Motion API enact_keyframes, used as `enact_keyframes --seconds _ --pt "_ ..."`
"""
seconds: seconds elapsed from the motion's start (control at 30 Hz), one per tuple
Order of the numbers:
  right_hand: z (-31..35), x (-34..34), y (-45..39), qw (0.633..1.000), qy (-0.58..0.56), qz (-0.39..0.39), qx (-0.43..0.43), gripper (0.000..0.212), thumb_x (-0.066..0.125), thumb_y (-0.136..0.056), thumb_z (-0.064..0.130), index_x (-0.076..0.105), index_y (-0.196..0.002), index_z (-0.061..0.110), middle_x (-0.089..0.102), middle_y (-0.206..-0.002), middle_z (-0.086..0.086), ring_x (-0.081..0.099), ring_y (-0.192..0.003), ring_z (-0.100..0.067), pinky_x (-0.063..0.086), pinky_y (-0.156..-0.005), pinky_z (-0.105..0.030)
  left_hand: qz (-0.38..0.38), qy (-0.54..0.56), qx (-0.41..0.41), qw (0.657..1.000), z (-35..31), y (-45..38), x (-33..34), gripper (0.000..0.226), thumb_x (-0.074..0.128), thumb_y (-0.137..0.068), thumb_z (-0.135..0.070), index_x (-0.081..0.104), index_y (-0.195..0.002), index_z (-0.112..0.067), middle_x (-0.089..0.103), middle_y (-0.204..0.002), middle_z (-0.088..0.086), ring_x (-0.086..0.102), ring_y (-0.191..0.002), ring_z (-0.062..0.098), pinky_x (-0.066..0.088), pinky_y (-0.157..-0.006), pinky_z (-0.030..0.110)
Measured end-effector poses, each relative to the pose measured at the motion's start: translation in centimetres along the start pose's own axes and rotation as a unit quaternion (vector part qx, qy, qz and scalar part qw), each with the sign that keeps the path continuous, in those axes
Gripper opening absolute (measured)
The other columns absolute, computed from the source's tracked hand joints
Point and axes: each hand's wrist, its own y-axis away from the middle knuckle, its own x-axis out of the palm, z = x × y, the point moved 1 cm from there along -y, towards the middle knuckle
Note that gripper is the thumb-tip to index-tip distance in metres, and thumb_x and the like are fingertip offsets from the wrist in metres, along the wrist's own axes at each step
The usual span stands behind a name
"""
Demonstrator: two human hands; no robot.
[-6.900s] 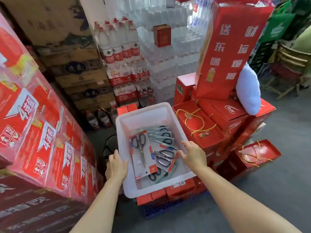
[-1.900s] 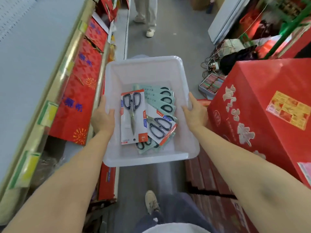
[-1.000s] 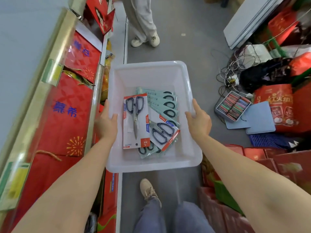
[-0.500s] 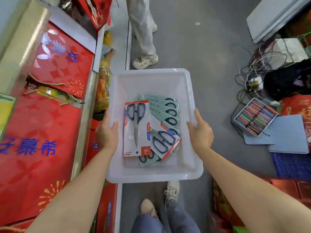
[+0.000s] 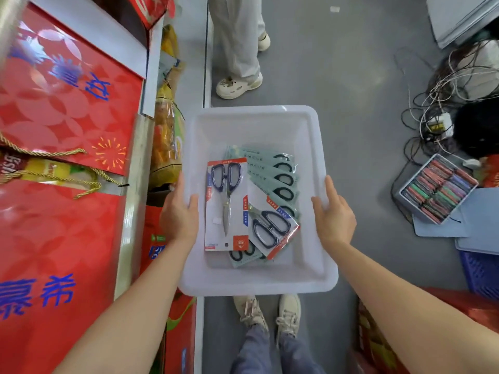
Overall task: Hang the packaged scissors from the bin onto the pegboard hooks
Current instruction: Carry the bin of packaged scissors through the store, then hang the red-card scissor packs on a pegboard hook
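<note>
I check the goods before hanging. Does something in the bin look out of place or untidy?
Nothing looks damaged. The scissor packs are only untidy: one white pack lies straight on top, another lies askew, and the green packs are fanned beneath. Both hands, left and right, grip the bin by its rims.

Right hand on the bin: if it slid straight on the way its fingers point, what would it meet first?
Nothing, apparently. The right hand grips the white plastic bin by its right rim, fingers pointing along it toward the far corner. Beyond lies bare grey floor, well below; depth is unclear.
</note>
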Motion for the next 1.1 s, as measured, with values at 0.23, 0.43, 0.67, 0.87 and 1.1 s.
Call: enact_keyframes --seconds 0.23,0.43,0.67,0.87,1.1 --pt "1.4 0.9 -0.7 0.968 0.154 -0.104 -0.169 0.059 0.065 -0.087 0.025 0.045 -0.141 0.011 0.056 -0.117 -0.015 0.045 -0.105 -0.035 0.037 -0.085 -0.043 0.138 -0.271 0.509 0.805 -4.9 -2.3 1.2 0.089 0.066 -0.076 0.004 0.026 -0.154 -0.013 0.028 -0.158 0.010 0.026 -0.145 0.033 0.025 -0.118 0.048" --pt "4.0 4.7 -0.1 0.929 0.139 -0.069 -0.336 0.055 0.076 -0.077 0.021 0.059 -0.127 0.006 0.063 -0.106 -0.010 0.051 -0.095 -0.030 0.036 -0.084 -0.037 0.258 -0.428 0.663 0.557 -7.4 -4.4 4.4 0.054 0.062 -0.087 -0.003 0.047 -0.138 -0.013 0.048 -0.143 0.010 0.036 -0.139 0.028 0.010 -0.122 0.047" --pt "3.9 7.0 0.7 0.956 0.089 0.026 -0.280 0.054 0.078 -0.071 0.012 0.060 -0.122 0.007 0.063 -0.099 -0.011 0.057 -0.081 -0.034 0.051 -0.066 -0.036 0.249 -0.382 0.713 0.532 -5.4 -6.2 4.1 0.064 0.066 -0.084 -0.004 0.042 -0.141 -0.021 0.042 -0.146 0.008 0.041 -0.134 0.028 0.024 -0.118 0.047" --pt "4.4 8.4 0.3 0.960 0.126 0.106 -0.226 0.058 0.076 -0.075 0.033 0.058 -0.124 0.009 0.061 -0.107 -0.012 0.057 -0.093 -0.037 0.048 -0.081 -0.045 0.212 -0.380 0.734 0.521 -5.9 -5.7 5.2 0.044 0.058 -0.086 -0.001 0.051 -0.126 -0.016 0.056 -0.121 0.004 0.049 -0.120 0.028 0.016 -0.121 0.049" --pt "5.9 8.9 -0.3 0.972 0.112 0.175 -0.114 0.045 0.065 -0.083 0.036 0.055 -0.122 0.017 0.051 -0.109 -0.010 0.045 -0.107 -0.034 0.038 -0.094 -0.041 0.267 -0.365 0.746 0.488 -7.9 -7.4 2.0 0.021 0.063 -0.084 -0.003 0.070 -0.094 -0.020 0.069 -0.089 -0.001 0.066 -0.082 0.023 0.041 -0.107 0.041"
